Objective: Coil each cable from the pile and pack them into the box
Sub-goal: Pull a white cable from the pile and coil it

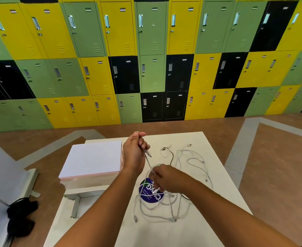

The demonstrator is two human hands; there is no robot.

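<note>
A tangle of white cables [187, 166] with one black cable [171, 155] lies on the cream table [164, 232]. My left hand [135, 152] is raised above the table and grips one white cable [148, 162] near its plug end. My right hand [168, 178] is lower, over the pile, and pinches the same cable further along. The cable runs taut between the two hands. A white box [91, 160] with its lid down stands on the table's left side, next to my left forearm.
A round purple sticker [146, 192] lies on the table under the cables. A wall of green, yellow and black lockers [150, 59] stands behind. A black bundle [20, 216] lies on the brown floor at the left.
</note>
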